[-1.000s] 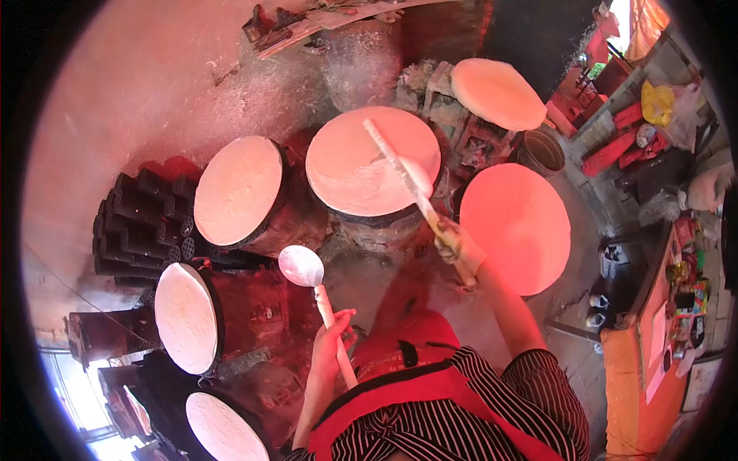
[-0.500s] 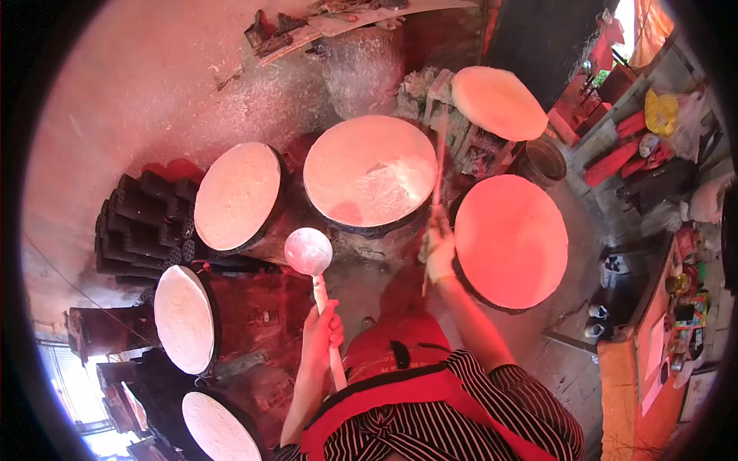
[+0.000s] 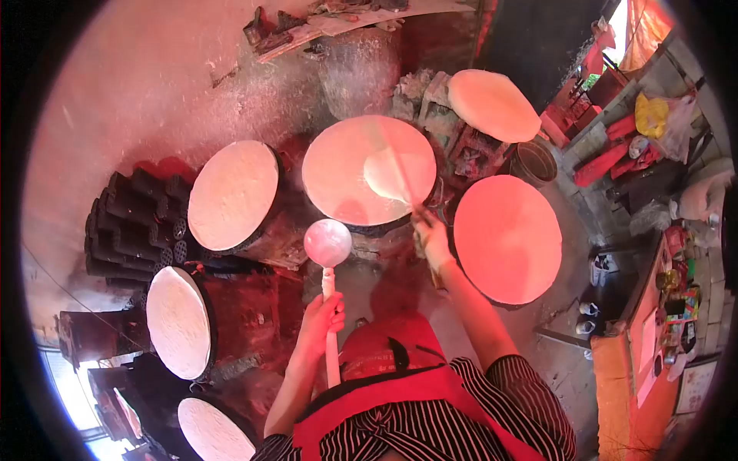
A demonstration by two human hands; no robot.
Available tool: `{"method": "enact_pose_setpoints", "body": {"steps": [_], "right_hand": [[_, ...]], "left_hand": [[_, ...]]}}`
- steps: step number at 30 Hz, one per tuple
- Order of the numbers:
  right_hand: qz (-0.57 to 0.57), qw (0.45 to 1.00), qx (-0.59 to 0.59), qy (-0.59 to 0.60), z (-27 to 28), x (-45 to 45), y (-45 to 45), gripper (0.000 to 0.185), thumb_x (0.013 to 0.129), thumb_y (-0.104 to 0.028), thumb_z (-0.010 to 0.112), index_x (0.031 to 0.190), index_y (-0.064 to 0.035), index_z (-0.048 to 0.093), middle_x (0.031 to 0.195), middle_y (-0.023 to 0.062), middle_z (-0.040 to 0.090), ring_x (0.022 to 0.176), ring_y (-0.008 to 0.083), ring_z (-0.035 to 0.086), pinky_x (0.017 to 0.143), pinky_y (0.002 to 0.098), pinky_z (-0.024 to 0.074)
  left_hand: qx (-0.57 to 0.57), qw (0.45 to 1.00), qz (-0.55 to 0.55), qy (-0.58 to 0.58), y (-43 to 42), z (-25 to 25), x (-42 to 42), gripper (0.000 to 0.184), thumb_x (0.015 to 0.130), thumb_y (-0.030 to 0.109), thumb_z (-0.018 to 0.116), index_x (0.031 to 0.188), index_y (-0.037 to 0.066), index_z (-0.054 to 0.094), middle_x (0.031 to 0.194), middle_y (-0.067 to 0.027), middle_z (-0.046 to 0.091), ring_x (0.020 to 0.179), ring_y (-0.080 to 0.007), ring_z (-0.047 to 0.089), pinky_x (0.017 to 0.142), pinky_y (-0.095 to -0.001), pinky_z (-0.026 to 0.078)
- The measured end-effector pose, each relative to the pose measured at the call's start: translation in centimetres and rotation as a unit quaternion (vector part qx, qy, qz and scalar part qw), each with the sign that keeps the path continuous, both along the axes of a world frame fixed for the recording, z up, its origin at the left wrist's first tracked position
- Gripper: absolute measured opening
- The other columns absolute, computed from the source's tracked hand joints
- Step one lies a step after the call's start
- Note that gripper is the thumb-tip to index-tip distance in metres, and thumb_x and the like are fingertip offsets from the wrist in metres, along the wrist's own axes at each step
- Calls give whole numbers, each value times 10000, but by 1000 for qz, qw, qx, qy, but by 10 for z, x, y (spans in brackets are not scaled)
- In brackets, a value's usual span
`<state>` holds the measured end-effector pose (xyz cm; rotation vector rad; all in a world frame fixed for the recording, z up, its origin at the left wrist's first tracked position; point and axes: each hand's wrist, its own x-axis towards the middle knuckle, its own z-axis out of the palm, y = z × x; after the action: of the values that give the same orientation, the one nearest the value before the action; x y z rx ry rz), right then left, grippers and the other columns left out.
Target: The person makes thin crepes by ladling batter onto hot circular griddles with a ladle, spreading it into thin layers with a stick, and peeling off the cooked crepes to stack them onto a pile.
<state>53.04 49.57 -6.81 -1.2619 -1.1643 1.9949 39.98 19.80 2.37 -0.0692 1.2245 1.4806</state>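
Note:
My left hand (image 3: pixel 321 319) is closed around the handle of a ladle (image 3: pixel 328 243), its round whitish bowl upright in front of the middle griddle. My right hand (image 3: pixel 432 238) grips a long, thin wooden stick (image 3: pixel 403 178), blurred by motion, which reaches over the middle griddle. A large round pale sheet of batter (image 3: pixel 334 169) covers that griddle, with a brighter wet-looking patch (image 3: pixel 382 175) at its right half, partly under the stick. Whether the stick's far end touches the batter I cannot tell. To the right of my right hand lies another round sheet (image 3: pixel 507 240) on a dark griddle.
More round sheets sit on griddles at left, one upper (image 3: pixel 233 196), one lower (image 3: pixel 179 323). Another round sheet (image 3: pixel 493 105) lies at the upper right, near a bucket (image 3: pixel 533 163). Black coal briquettes (image 3: pixel 131 223) are stacked by the wall. An orange-sided table (image 3: pixel 615 384) stands right.
The stick has swung left from beside the middle griddle to over its batter, my right hand tilting with it. The bright patch looks different. The ladle has shifted slightly right in view.

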Motion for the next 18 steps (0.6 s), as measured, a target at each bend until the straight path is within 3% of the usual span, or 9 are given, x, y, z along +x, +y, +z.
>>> {"method": "enact_pose_setpoints", "body": {"steps": [1,2,3,5,9,11,12,14,18], "right_hand": [[-44,998,23,-50,5,-7,13,374,1020,-277,595,1393,-254,572,543,-94,358,387,57,303,391,258,223],[-70,996,22,41,9,0,20,352,1026,-252,574,1375,-212,581,562,-80,400,388,65,300,387,272,224],[-6,1000,21,-11,14,2,18,367,1037,-315,559,1402,-323,534,531,-96,292,382,57,265,372,254,200],[76,997,-10,-32,22,14,6,385,1037,-263,561,1419,-217,557,614,-84,434,425,60,295,404,264,235],[154,988,-5,7,17,60,-41,417,1025,-242,594,1438,-198,555,684,-98,468,469,42,312,453,230,280],[87,994,71,3,1,72,-56,416,1025,-246,591,1439,-271,549,581,-104,345,425,30,298,389,231,223],[88,993,72,2,-7,69,-61,416,1025,-246,591,1439,-271,549,581,-104,345,425,30,298,389,231,223],[-70,997,25,17,-22,51,-76,428,1016,-254,608,1438,-294,548,582,-92,370,427,28,321,388,228,246],[0,997,-63,44,-5,18,-111,425,1003,-289,626,1418,-350,555,576,-66,427,399,65,339,379,255,263]], "left_hand": [[1,1000,0,1,1,0,-3,114,995,149,597,1051,67,541,822,-8,523,588,-58,431,458,-194,305],[4,1000,-4,-1,3,0,-4,119,999,150,590,1062,59,546,806,1,515,579,-61,426,451,-195,310],[6,1000,-7,-3,4,-2,-7,126,1004,151,582,1073,51,550,790,11,507,570,-63,422,445,-195,315],[8,1000,-16,10,11,-9,-19,121,1005,152,580,1061,49,550,780,11,505,566,-65,425,446,-198,318],[6,993,-42,109,57,-40,-68,128,1006,166,579,977,55,523,735,13,489,545,-78,434,441,-232,337],[17,987,-59,151,93,-54,-93,140,998,159,579,939,59,500,720,0,488,536,-104,449,441,-261,361],[33,982,-70,171,108,-60,-102,141,991,150,577,927,60,491,720,-10,490,537,-122,465,443,-275,377],[14,974,-107,197,140,-63,-102,120,978,124,557,920,52,482,705,-34,488,555,-164,511,465,-296,423],[-78,973,-74,204,174,-71,-79,109,954,101,560,904,45,481,702,-50,497,595,-192,559,507,-315,472]]}}
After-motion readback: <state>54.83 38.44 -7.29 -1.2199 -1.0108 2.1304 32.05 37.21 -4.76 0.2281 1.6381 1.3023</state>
